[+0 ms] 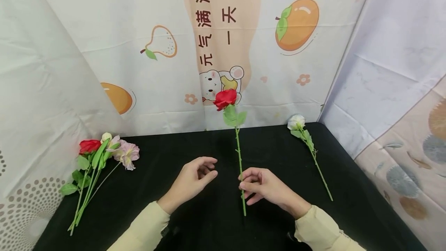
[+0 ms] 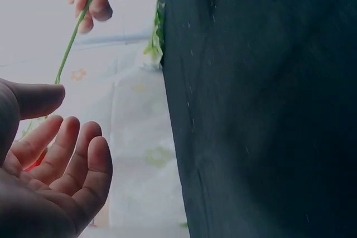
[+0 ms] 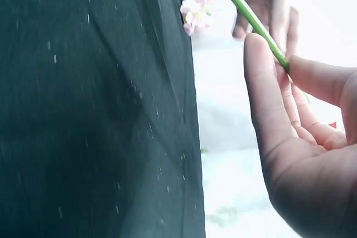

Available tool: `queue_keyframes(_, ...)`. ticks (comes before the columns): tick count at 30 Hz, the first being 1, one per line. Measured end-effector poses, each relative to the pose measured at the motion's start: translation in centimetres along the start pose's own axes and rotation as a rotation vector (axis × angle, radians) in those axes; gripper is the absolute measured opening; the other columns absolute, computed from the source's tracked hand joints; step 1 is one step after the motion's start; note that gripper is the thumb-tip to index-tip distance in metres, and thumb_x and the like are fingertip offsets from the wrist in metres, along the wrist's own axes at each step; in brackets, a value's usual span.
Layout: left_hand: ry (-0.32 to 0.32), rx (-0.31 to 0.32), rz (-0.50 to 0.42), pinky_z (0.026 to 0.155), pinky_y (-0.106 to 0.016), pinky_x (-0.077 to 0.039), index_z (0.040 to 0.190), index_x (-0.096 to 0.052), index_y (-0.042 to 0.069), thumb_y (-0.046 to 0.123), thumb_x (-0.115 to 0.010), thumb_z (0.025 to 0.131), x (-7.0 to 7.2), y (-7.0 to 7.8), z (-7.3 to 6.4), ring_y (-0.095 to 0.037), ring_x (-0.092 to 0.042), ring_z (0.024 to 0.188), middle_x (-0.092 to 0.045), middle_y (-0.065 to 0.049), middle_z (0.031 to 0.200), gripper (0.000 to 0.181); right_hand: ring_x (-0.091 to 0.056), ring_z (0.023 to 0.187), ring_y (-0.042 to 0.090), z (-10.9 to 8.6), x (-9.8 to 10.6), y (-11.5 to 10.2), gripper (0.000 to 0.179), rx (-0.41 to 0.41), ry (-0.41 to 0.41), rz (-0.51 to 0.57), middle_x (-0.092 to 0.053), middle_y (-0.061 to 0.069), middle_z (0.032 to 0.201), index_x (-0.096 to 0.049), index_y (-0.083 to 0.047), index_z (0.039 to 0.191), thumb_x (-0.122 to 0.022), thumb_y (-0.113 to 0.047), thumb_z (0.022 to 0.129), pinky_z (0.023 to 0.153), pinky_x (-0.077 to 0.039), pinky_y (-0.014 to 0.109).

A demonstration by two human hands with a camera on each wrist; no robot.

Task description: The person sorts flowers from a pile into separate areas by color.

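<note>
A red rose (image 1: 225, 99) on a long green stem stands nearly upright in the head view, bloom at the top. Low on the stem, my right hand (image 1: 266, 189) pinches it between thumb and fingers. The right wrist view shows the cut end of the stem (image 3: 245, 12) sticking out past the fingertips. My left hand (image 1: 191, 179) is to the left of the stem, apart from it, fingers loosely bent and holding nothing. In the left wrist view the left palm (image 2: 50, 176) is turned up, partly covering the red bloom behind it.
On the black tablecloth (image 1: 146, 204) at the left lies a bunch with a red rose (image 1: 89, 146), a pink flower (image 1: 126, 153) and a whitish bud (image 1: 106, 137). A white rose (image 1: 296, 122) lies at the right. Printed curtains (image 1: 156, 84) hang behind the table and along both sides.
</note>
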State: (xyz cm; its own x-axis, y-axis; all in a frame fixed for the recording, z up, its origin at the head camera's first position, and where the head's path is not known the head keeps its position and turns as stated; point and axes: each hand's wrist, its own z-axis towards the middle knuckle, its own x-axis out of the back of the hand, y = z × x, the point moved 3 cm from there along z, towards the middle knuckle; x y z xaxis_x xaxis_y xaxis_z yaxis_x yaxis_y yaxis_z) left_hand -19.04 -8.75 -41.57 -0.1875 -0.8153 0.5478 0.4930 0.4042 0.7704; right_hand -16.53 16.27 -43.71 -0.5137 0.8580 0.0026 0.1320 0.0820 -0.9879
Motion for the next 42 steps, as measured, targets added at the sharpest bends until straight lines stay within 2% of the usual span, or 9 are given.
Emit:
queue_keyframes(3,0.006,0.020,0.016,0.074,-0.027,-0.055,0.121,-0.068,0.014,0.014,-0.074,0.095,1.1,-0.6,-0.6,-0.010,-0.063,0.086,-0.068,-0.003,0.106,0.027,-0.069,0.082,0.023,-0.2,1.1,-0.1,0.030,-0.003,0.007,-0.013,-0.066,0.025,0.106,-0.058,0.005,0.120,-0.068,-0.014,0.099,0.070,-0.062,0.044)
queue_keyframes(6,0.011,0.026,0.042,0.073,-0.027,-0.055,0.120,-0.068,0.015,0.014,-0.075,0.095,2.3,-1.2,-1.3,-0.010,-0.063,0.085,-0.067,-0.001,0.105,0.026,-0.069,0.082,0.023,-0.5,2.1,0.1,0.030,-0.010,0.017,-0.020,-0.065,0.024,0.106,-0.057,0.003,0.122,-0.067,-0.013,0.100,0.069,-0.062,0.043)
queue_keyframes(11,0.024,0.036,0.112,0.069,-0.026,-0.055,0.115,-0.069,0.014,0.012,-0.076,0.093,4.7,-2.3,-2.8,-0.009,-0.064,0.082,-0.067,0.000,0.103,0.024,-0.069,0.080,0.022,-1.3,3.5,1.0,0.037,-0.021,0.037,-0.020,-0.065,0.024,0.105,-0.052,0.007,0.126,-0.067,-0.014,0.100,0.068,-0.062,0.042)
queue_keyframes(19,0.066,0.102,0.270,0.066,-0.026,-0.054,0.110,-0.071,0.015,0.013,-0.078,0.091,8.9,-4.1,-5.8,-0.005,-0.063,0.079,-0.067,0.003,0.100,0.020,-0.069,0.082,0.024,-3.1,6.2,2.5,0.043,-0.035,0.074,-0.021,-0.065,0.022,0.103,-0.045,0.012,0.129,-0.066,-0.013,0.100,0.069,-0.062,0.044)
queue_keyframes(25,0.074,0.158,0.426,0.066,-0.028,-0.055,0.108,-0.071,0.013,0.013,-0.078,0.090,12.9,-5.7,-8.0,-0.004,-0.064,0.078,-0.068,0.003,0.098,0.019,-0.069,0.082,0.023,-3.5,8.2,2.9,0.042,-0.057,0.103,-0.028,-0.066,0.021,0.103,-0.045,0.011,0.129,-0.065,-0.014,0.101,0.070,-0.062,0.043)
queue_keyframes(32,0.077,0.258,0.548,0.067,-0.035,-0.055,0.109,-0.071,0.007,0.013,-0.078,0.090,17.3,-8.4,-9.9,-0.013,-0.065,0.078,-0.069,-0.006,0.101,0.021,-0.069,0.081,0.022,-3.0,9.9,3.6,0.047,-0.104,0.148,-0.050,-0.067,0.016,0.103,-0.044,0.012,0.132,-0.066,-0.014,0.100,0.070,-0.062,0.042)
queue_keyframes(39,0.041,0.363,0.617,0.069,-0.052,-0.054,0.111,-0.069,0.000,0.015,-0.076,0.091,20.5,-11.2,-11.3,-0.027,-0.066,0.081,-0.068,-0.017,0.104,0.025,-0.069,0.081,0.023,-2.9,11.3,4.1,0.045,-0.162,0.200,-0.084,-0.067,0.014,0.102,-0.045,0.012,0.131,-0.066,-0.013,0.100,0.070,-0.062,0.041)
queue_keyframes(42,0.035,0.404,0.654,0.069,-0.054,-0.053,0.112,-0.068,-0.003,0.014,-0.076,0.091,21.7,-12.3,-12.0,-0.031,-0.065,0.082,-0.067,-0.019,0.104,0.028,-0.070,0.080,0.024,-2.8,11.5,4.4,0.044,-0.191,0.209,-0.097,-0.067,0.014,0.101,-0.047,0.010,0.130,-0.067,-0.014,0.099,0.070,-0.062,0.041)
